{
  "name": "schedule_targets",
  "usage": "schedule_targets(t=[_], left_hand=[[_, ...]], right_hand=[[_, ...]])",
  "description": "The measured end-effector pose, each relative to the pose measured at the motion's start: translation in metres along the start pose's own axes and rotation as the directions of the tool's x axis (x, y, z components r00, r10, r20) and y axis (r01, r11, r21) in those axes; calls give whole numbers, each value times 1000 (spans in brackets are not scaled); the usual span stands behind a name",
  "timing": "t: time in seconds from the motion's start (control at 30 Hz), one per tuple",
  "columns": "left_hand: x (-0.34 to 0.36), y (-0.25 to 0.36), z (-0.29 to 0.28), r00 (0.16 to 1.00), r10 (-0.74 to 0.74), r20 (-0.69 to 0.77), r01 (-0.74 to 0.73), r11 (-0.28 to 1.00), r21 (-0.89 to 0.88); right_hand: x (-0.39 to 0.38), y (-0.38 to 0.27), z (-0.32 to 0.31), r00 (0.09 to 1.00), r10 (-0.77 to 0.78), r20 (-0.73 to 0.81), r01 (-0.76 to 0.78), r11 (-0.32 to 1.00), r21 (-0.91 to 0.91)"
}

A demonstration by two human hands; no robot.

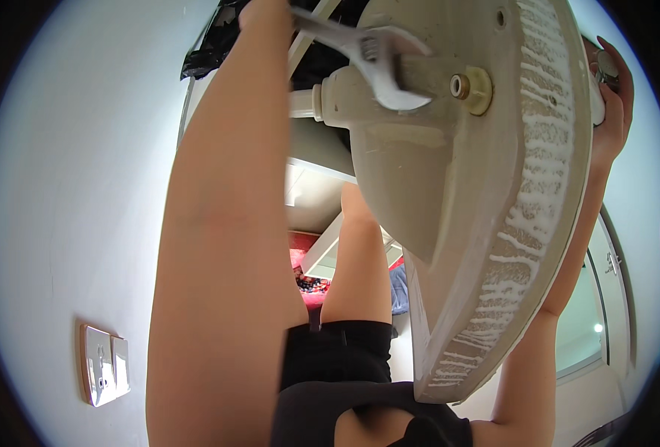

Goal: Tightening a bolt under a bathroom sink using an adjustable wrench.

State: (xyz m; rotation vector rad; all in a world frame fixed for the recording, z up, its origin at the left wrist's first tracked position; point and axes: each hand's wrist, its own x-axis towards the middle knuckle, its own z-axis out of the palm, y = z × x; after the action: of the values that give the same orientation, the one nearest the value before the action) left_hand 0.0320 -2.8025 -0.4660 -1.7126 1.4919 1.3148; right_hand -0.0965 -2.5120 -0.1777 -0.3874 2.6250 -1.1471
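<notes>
A pale washbasin (404, 164) shows its underside, with a rough band of white ridges along its rim. From the underside sticks a threaded tap shank with a cream plastic nut (480, 91) round it. My left hand (254, 13), partly cut off by the upper edge, grips an adjustable wrench (378, 63); its handle runs partly behind my forearm. The wrench's jaws are a little left of the nut, apart from it and slightly blurred. On the basin's far right side my right hand (614, 119) reaches round a chrome tap (605, 71), fingers curled about it.
A white drain pipe (305, 104) joins the basin's left side. Black plastic (207, 63) hangs at the upper left. A wall switch plate (105, 365) sits on the left wall. A glass door (583, 320) stands at the right.
</notes>
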Motion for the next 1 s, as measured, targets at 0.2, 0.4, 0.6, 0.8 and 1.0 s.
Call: schedule_targets(t=[0.2, 0.4, 0.6, 0.8, 1.0], left_hand=[[-22, -22, -99, 736, 85, 672, 505, 592, -628], [-210, -13, -71, 628, 355, 693, -144, 928, -345], [-263, -13, -51, 384, 874, 299, -912, 409, -24], [-263, -9, -32, 390, 865, 316, -902, 428, -59], [-262, 2, -34, 420, 820, 390, -892, 451, 13]], right_hand=[[0, -4, 4, 999, 32, -1, -32, 999, 21], [0, 5, -8, 999, 28, 27, -28, 999, -27], [4, 4, 1, 998, 24, 52, -27, 997, 71], [6, 27, -18, 916, -333, 223, 383, 890, -247], [3, 26, -21, 937, -291, 192, 336, 901, -275]])
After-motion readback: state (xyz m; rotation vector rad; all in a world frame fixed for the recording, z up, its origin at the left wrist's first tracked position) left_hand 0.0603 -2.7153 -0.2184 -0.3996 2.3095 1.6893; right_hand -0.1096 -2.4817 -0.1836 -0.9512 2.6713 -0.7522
